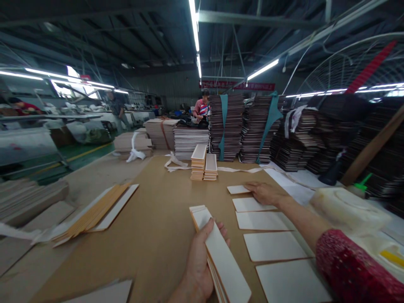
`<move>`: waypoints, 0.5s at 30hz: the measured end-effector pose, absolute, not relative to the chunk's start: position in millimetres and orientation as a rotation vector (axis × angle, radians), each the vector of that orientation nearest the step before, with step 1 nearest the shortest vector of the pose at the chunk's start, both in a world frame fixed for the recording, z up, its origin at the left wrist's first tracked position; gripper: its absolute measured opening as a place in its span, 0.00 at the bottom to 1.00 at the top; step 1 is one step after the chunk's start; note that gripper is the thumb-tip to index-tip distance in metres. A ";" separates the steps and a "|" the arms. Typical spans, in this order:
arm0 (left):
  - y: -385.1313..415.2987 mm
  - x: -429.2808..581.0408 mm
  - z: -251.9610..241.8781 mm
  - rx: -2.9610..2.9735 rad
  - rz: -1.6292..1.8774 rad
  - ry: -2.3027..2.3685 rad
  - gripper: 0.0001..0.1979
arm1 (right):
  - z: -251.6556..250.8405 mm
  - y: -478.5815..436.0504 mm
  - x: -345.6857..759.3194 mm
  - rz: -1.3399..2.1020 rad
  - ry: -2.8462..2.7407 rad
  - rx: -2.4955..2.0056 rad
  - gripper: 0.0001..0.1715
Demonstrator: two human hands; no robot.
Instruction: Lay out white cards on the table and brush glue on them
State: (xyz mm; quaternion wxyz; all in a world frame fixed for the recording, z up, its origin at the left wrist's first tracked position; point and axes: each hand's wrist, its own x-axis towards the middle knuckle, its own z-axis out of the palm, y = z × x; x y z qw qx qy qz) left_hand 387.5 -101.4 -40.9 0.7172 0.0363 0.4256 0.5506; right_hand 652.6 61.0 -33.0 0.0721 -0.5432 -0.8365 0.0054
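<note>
My left hand (pixel 202 256) is closed round a bundle of long white board strips (pixel 225 256) with orange-brown edges, thumb on top. At the far end of a row on the right, my right hand (pixel 263 194) has its fingers on the end of a small white board strip (pixel 237 190); part of that strip is hidden under the fingers. Nearer to me in the same row lie a second white strip (pixel 249 205), a third white board piece (pixel 261 221) and wider white boards (pixel 274 247), spaced along the brown tabletop (pixel 151 235).
Two short stacks of strips (pixel 198 162) stand at the back middle, before tall dark stacks (pixel 225 126). A fanned bundle of boards (pixel 97 210) lies left. On the right are a whitish plastic container (pixel 347 210) and a large fan (pixel 356 63). A person (pixel 201 108) sits behind.
</note>
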 end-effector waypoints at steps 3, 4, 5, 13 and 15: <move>-102.0 388.6 -38.4 0.079 1.210 0.945 0.11 | -38.7 74.7 665.5 0.142 -2.433 -1.649 0.19; -102.2 388.8 -37.1 0.076 1.202 0.942 0.11 | -37.6 79.3 671.1 0.168 -2.390 -1.677 0.19; -102.5 388.9 -35.8 0.075 1.195 0.937 0.10 | -36.0 83.3 676.8 0.190 -2.347 -1.708 0.19; -103.2 387.0 -30.3 0.079 1.179 0.972 0.15 | -44.3 82.3 687.7 0.321 -2.321 -1.740 0.15; -101.8 386.0 -31.2 0.089 1.201 0.960 0.19 | -45.5 78.1 682.8 0.301 -2.333 -1.711 0.13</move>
